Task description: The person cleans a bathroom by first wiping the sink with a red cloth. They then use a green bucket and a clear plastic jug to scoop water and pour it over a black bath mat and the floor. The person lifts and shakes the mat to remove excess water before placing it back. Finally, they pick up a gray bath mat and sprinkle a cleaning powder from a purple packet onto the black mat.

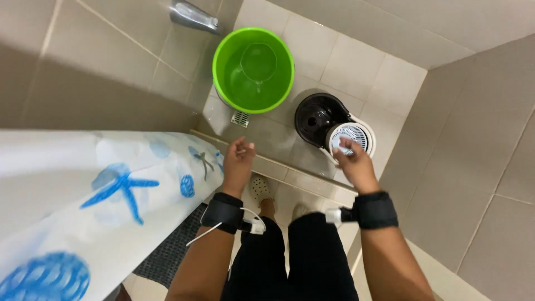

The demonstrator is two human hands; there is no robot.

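We stand at the shower curb, both hands raised, nothing gripped. Left hand (238, 159) hangs loosely curled, fingers apart, empty, at about 9 o'clock from the right. Right hand (352, 161) hovers w/ fingers half spread just over the white spinner basket (349, 135) of the black mop bucket (319, 118); contact unclear. Mop bucket sits on the shower floor, at 4 o'clock from the green bucket (253, 69). Green bucket looks about part full of water, under the tap (192, 15) at its 11 o'clock. No mop in view, so by our read filling is done and mopping not yet begun. Starfish curtain (100, 200) hangs at 8 o'clock.
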